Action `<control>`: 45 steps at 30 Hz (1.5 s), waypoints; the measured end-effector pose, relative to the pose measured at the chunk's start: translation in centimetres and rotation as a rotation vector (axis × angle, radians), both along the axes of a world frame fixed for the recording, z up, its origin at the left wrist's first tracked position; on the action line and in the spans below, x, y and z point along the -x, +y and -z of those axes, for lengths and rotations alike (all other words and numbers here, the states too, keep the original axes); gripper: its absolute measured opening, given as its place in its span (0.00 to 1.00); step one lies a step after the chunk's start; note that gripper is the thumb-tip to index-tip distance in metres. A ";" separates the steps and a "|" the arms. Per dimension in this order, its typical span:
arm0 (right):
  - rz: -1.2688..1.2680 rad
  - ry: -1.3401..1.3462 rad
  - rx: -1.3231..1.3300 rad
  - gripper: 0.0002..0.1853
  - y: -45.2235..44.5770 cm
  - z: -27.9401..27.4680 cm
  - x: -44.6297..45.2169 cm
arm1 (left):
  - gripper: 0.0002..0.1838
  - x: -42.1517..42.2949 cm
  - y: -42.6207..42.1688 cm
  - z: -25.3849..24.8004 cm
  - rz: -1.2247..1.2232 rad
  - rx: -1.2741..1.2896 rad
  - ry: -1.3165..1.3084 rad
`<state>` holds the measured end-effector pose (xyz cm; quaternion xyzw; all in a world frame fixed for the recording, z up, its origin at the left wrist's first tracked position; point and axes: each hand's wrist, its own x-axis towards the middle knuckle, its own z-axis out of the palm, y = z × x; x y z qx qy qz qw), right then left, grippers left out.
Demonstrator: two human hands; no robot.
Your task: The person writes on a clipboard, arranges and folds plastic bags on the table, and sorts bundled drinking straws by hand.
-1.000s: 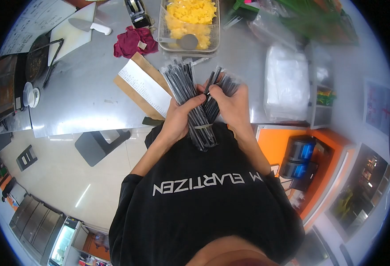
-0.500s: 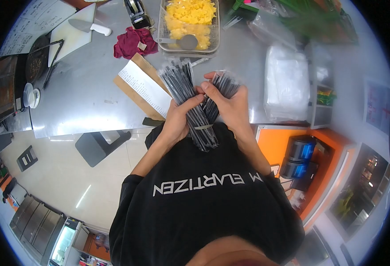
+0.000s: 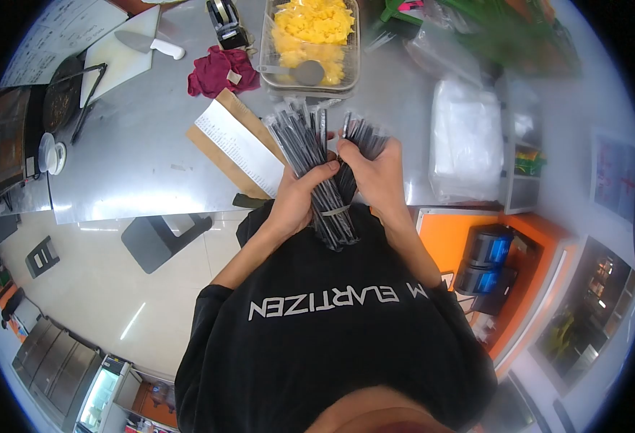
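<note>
Long black sticks in clear wrappers form a bundle, with a band round its lower end near my shirt. My left hand is closed round this bundle, thumb across the front. In my right hand is a smaller group of the same wrapped sticks, fanned out beside the main bundle, with the thumb pressed on them. The lower parts of the two groups meet between my hands. Behind my left hand lies a long white printed paper on brown card.
On the metal table are a tray of yellow food, a dark red cloth, a tape dispenser and a knife on a white board. Clear plastic bags lie at the right.
The thumb and fingers of my right hand have shifted on the smaller group, and its sticks sit slightly further from the main bundle's top. My left hand keeps its hold.
</note>
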<state>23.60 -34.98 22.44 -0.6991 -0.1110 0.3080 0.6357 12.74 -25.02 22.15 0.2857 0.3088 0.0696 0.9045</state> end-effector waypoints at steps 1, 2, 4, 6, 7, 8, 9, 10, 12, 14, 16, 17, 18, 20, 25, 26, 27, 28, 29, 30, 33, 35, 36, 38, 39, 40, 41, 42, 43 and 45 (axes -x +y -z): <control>-0.001 -0.024 -0.019 0.15 -0.1 0.2 -0.1 | 0.20 0.0 -0.1 0.3 -0.008 0.005 0.005; -0.008 -0.023 -0.026 0.15 -0.1 0.3 -0.2 | 0.20 0.0 -0.1 0.9 -0.016 0.011 0.011; -0.021 -0.021 -0.038 0.15 0.0 0.0 -0.4 | 0.18 -0.1 -0.1 0.7 -0.014 0.027 0.025; 0.006 -0.028 0.015 0.15 0.5 -1.0 -0.1 | 0.16 -0.2 0.0 0.1 0.003 0.048 0.044; 0.019 -0.033 0.041 0.14 0.7 -1.5 0.1 | 0.15 -0.2 0.0 0.1 -0.008 0.048 0.040; 0.016 0.007 0.043 0.14 0.8 -2.1 0.1 | 0.15 -0.2 -0.1 0.1 -0.018 0.048 0.037; 0.013 0.047 0.044 0.14 0.8 -2.6 0.0 | 0.14 -0.2 -0.2 0.2 -0.028 0.048 0.035; 0.009 0.086 0.046 0.14 0.8 -2.8 0.0 | 0.13 -0.1 -0.2 0.4 -0.031 0.061 0.036; 0.043 0.037 -0.003 0.13 0.7 -2.0 0.2 | 0.13 0.2 -0.1 1.0 -0.036 0.087 0.039; 0.066 0.048 -0.029 0.12 0.7 -1.9 0.2 | 0.12 0.4 -0.2 1.6 -0.056 0.085 0.012; 0.079 0.118 -0.034 0.11 0.7 -2.7 0.2 | 0.12 0.3 -0.1 1.2 -0.059 0.083 0.006; 0.068 0.112 -0.037 0.11 0.7 -2.4 0.2 | 0.11 0.2 -0.1 0.7 -0.053 0.080 0.011; 0.058 0.106 -0.039 0.11 0.6 -2.0 0.2 | 0.10 0.2 -0.1 0.4 -0.046 0.077 0.016; 0.049 0.105 -0.048 0.10 0.5 -1.8 0.1 | 0.10 0.1 -0.2 0.3 -0.032 0.066 0.026; 0.077 0.080 -0.066 0.11 0.1 -1.6 0.1 | 0.10 0.3 -0.2 0.7 -0.064 0.063 -0.011; 0.077 0.097 -0.087 0.11 0.1 -1.5 0.2 | 0.10 0.2 -0.2 0.6 -0.083 0.062 -0.009; 0.078 0.113 -0.109 0.11 0.1 -1.4 0.1 | 0.10 0.1 -0.2 0.5 -0.101 0.062 -0.008; 0.080 0.130 -0.131 0.11 0.1 -1.3 0.1 | 0.10 0.1 -0.2 0.5 -0.091 0.073 -0.003; 0.070 0.117 -0.114 0.10 0.2 -1.5 0.2 | 0.10 0.2 -0.3 0.5 -0.080 0.083 0.002; 0.060 0.104 -0.097 0.10 0.3 -1.7 0.2 | 0.10 0.2 -0.3 0.4 -0.069 0.093 0.007; 0.028 0.081 -0.041 0.09 0.4 -2.2 0.2 | 0.13 0.2 -0.3 0.4 -0.028 0.047 0.010; 0.021 0.067 -0.040 0.09 0.3 -2.0 0.1 | 0.15 0.2 -0.3 0.3 -0.043 0.088 0.001; 0.026 0.057 -0.059 0.09 0.1 -1.4 0.2 | 0.16 0.2 -0.3 0.3 -0.051 0.109 -0.003; 0.028 0.030 -0.086 0.10 0.1 -0.8 0.1 | 0.17 0.3 -0.3 0.6 -0.059 0.098 -0.004; 0.025 0.012 -0.094 0.10 0.2 -0.7 0.1 | 0.17 0.3 -0.4 0.7 -0.063 0.093 -0.004; 0.022 -0.006 -0.102 0.10 0.2 -0.7 0.1 | 0.17 0.3 -0.4 0.6 -0.057 0.082 -0.002; 0.013 -0.006 -0.083 0.09 0.3 -0.7 0.1 | 0.18 0.3 -0.3 0.5 -0.052 0.071 0.001; 0.005 -0.005 -0.065 0.09 0.3 -0.9 0.1 | 0.18 0.4 -0.3 0.4 -0.047 0.060 0.005; -0.003 -0.005 -0.046 0.08 0.4 -1.0 0.0 | 0.19 0.4 -0.4 0.3 -0.040 0.064 0.022; -0.014 -0.023 -0.020 0.09 0.0 -0.6 -0.1 | 0.19 0.4 -0.4 0.1 -0.026 0.071 0.054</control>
